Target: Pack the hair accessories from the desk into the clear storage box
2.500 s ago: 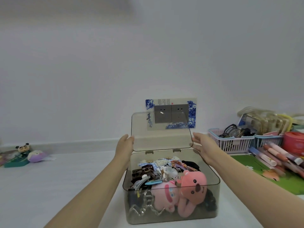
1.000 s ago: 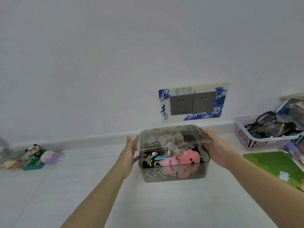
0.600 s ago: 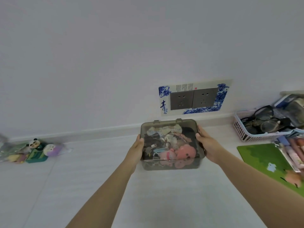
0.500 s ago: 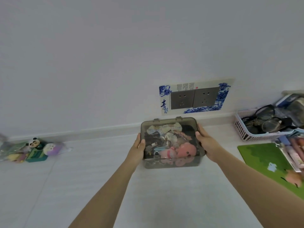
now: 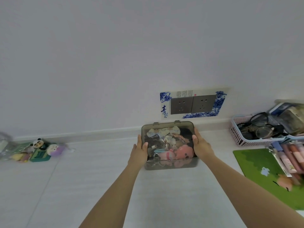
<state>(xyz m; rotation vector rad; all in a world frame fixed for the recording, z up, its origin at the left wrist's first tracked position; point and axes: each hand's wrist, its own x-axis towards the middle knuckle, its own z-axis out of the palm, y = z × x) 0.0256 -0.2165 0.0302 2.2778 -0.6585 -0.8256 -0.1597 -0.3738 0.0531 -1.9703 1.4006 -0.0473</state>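
The clear storage box point(image 5: 169, 145) is seen standing on the white counter point(image 5: 164, 195), directly below the wall socket plate point(image 5: 193, 104) with its blue-patterned surround. The lid point(image 5: 167, 127) is lying flat on the box, two hinge tabs showing at its rim nearest the socket plate.

The box is held from both sides. The left hand point(image 5: 139, 151) is placed against the box's left wall, thumb over the lid edge, the other fingers curved around the side. The right hand point(image 5: 201, 145) is placed against the right wall in the same way, thumb on the lid, fingers wrapped along the side. Both grips are closed onto the box; how far the fingers reach underneath cannot be told.

Through the tinted walls the hair accessories point(image 5: 164, 139) are seen piled inside: patterned bows, dark clips, a light blue clip. A pink plush toy point(image 5: 184, 151) is lying in the corner of the box farthest from the socket plate, on the right.

Well to the left of the box, small figurines point(image 5: 39, 149) are grouped at the wall, one panda-like. To the right of the box, a pink basket point(image 5: 243, 139) holding eyeglasses is noted at the wall. Nearer than the basket, a green mat point(image 5: 263, 175) is lying on the counter, with pens point(image 5: 291, 155) along its right edge.
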